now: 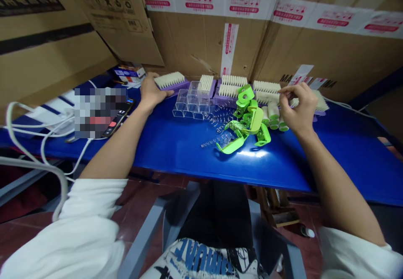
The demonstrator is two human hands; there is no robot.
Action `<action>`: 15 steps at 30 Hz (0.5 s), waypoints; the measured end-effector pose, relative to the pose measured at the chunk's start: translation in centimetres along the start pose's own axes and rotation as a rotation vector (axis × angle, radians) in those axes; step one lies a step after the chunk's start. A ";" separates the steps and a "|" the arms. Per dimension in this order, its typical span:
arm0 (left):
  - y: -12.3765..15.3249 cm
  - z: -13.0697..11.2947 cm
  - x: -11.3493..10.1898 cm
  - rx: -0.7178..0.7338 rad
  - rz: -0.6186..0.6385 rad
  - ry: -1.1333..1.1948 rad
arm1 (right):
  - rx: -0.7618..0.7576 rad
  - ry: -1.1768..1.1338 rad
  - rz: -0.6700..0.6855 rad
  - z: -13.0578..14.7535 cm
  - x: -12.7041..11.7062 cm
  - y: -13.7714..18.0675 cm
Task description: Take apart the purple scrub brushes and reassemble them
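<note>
Left hand [155,90] grips a purple, cream-bristled brush [171,81]; right hand [299,106] curls (can't tell if pinching) near bright-green plastic pieces [256,119].

From where I stand, tall cardboard [192,35] screens the blue table [176,148] at the back and left, white tape [220,6] with red print running across it. Light glints on the tabletop. Below, a grey chair [149,228] stands on a reddish tiled floor [141,197], near some wood [283,218].
</note>
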State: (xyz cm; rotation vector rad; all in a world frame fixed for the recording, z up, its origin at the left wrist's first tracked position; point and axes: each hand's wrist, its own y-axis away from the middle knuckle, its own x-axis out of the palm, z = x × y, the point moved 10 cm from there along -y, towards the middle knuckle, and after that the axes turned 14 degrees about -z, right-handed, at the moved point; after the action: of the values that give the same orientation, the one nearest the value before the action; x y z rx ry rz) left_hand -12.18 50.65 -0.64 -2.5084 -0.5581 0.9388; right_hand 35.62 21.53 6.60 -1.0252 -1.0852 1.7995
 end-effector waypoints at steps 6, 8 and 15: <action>0.6 -6.5 -6.8 0.309 -0.339 0.381 | -0.021 -0.044 0.049 1.3 0.8 -0.2; 1.8 -8.6 -8.0 0.444 -0.359 0.529 | -0.044 -0.074 0.078 2.0 1.1 -0.4; 1.7 -8.4 -5.9 0.219 -0.075 0.974 | -0.064 -0.097 0.236 3.0 2.9 -0.4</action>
State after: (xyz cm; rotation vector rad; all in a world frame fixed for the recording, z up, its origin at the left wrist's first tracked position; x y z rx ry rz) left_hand -10.11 44.37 7.42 -2.3445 -0.1998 -0.2827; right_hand 31.92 23.42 7.23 -1.1541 -1.1248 2.0318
